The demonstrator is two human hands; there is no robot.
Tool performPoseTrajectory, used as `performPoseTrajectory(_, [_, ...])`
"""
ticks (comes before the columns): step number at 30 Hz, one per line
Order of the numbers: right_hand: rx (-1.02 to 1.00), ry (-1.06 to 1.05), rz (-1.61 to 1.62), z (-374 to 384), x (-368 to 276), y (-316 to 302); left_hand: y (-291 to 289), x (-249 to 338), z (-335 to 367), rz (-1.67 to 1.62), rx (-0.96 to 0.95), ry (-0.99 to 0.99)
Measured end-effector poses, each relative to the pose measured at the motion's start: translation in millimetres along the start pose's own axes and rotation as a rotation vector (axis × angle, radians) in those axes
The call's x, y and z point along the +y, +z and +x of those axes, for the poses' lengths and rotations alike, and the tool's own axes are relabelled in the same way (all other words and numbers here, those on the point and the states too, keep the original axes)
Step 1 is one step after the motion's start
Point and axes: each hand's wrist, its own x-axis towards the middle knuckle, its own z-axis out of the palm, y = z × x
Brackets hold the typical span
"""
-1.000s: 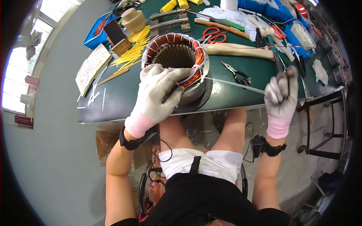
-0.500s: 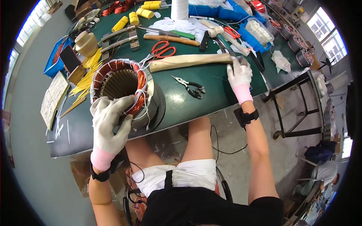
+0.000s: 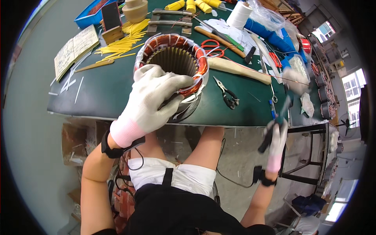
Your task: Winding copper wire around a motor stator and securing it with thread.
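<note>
A motor stator (image 3: 172, 64) with copper windings tied in white cord stands near the table's front edge. My left hand (image 3: 154, 98), in a white glove, grips its near rim, fingers over the winding and thumb on the outer side. Off the table's front edge at the right, my gloved right hand (image 3: 277, 137) is closed round the black grip of a hammer (image 3: 287, 105). The hammer tilts up to the right; its pale head is blurred by motion. A wooden bar (image 3: 239, 71) and black-handled pliers (image 3: 227, 96) lie right of the stator.
Red-handled scissors (image 3: 213, 46), a brown wooden stick (image 3: 221, 41) and a white spool (image 3: 239, 15) are farther back. Yellow strips (image 3: 121, 45) and an open notebook (image 3: 76, 51) lie left. A blue pen (image 3: 272, 109) is near the right edge. Blue bins (image 3: 280, 41) stand back right.
My right hand has lifted the hammer off the table and brought it right and toward me. My left hand stays on the stator's rim. The whole view has shifted.
</note>
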Motion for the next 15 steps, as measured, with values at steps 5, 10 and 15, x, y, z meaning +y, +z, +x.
performPoseTrajectory(5, [-0.291, -0.219, -0.472, -36, -66, -8, 0, -5, -4, 0.046, -0.006, 0.085])
performPoseTrajectory(10, [-0.416, -0.593, -0.549, 4, -110, 33, 3, -7, -3, 0.058, -0.032, 0.095])
performPoseTrajectory(15, [-0.493, -0.604, -0.638, 6, -86, 30, 4, -4, -5, 0.071, -0.062, 0.102])
